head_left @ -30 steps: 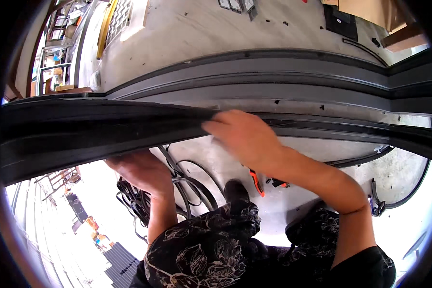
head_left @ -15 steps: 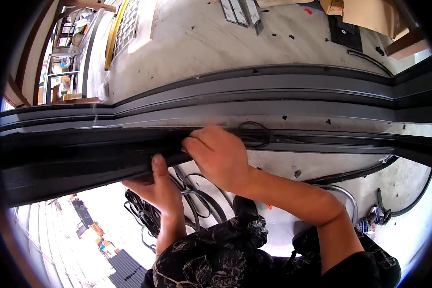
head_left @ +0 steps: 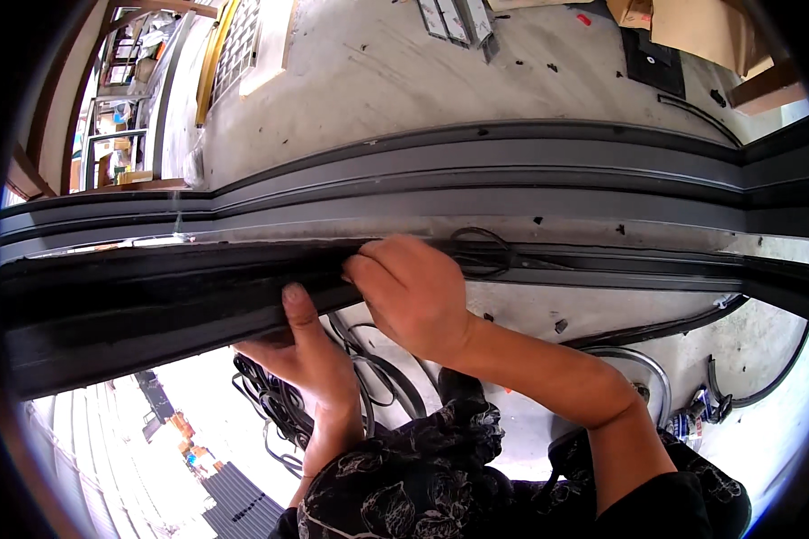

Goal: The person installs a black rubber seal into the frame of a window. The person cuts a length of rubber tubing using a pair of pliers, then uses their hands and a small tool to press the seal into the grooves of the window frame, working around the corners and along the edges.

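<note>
A long black frame bar (head_left: 153, 305) runs across in front of me, broad at the left and narrower to the right. My left hand (head_left: 310, 346) grips its near edge, the thumb on the face and the fingers underneath. Further right, my right hand (head_left: 413, 292) is closed with its knuckles up, pressed against the bar. Whatever its fingertips pinch is hidden behind the hand. Just right of it, a thin black strip (head_left: 483, 253) lies in a loop on the bar.
Beyond the bar stretches a dark grey metal frame (head_left: 476, 166). Coiled black rubber strips (head_left: 274, 400) lie on the floor by my left wrist, with a curved hose (head_left: 652, 364) at the right. Cardboard (head_left: 706, 36) stands far right, metal profiles (head_left: 454, 22) at the back.
The bar's left end has dipped slightly toward me, widening the gap to the grey frame. My left wrist has shifted a little right; my right hand stays almost in place.
</note>
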Tool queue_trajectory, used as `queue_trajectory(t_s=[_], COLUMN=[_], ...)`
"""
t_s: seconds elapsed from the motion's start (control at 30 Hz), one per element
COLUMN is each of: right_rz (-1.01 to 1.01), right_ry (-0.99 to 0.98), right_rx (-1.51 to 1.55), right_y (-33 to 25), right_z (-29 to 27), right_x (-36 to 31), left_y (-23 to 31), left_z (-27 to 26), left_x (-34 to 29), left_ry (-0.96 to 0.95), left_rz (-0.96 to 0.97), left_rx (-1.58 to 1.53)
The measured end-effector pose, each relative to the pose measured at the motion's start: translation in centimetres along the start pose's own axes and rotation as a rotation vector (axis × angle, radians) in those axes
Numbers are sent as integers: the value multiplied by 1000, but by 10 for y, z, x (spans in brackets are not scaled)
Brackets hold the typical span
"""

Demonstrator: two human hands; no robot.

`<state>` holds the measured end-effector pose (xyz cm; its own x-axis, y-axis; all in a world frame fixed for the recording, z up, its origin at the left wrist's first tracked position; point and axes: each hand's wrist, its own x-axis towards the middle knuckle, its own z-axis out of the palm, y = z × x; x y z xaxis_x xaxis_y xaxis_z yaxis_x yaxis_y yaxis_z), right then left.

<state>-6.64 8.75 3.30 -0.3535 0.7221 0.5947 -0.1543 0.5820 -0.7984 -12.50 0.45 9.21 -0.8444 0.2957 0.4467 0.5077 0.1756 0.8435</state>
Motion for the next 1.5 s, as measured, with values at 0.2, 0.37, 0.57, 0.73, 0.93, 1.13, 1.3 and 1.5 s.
queue_trajectory(t_s=[0.2, 0.37, 0.57, 0.73, 0.93, 1.13, 1.3, 1.5], right_rz=[0, 123, 112, 248, 243, 225, 237, 321], right_ry=[-49, -100, -452, -542, -410, -397, -331, -264], right_rx=[-39, 153, 498, 627, 510, 669, 606, 497], right_y=[0, -3, 21, 18, 8, 0, -18, -32], right_z=[-2, -16, 3, 10, 7, 16, 12, 9], right_x=[7, 35, 48, 42, 41, 55, 64, 60], left_y=[5, 2, 20, 19, 15, 38, 54, 51], left_z=[-1, 3, -3, 0, 0, -8, -6, -4], left_x=[-4, -5, 4, 1, 2, 23, 27, 25], left_ry=[44, 51, 28, 41, 35, 60, 42, 69], left_rz=[-50, 16, -93, -101, -29, 43, 61, 86], left_rx=[52, 57, 83, 31, 118, 92, 121, 92])
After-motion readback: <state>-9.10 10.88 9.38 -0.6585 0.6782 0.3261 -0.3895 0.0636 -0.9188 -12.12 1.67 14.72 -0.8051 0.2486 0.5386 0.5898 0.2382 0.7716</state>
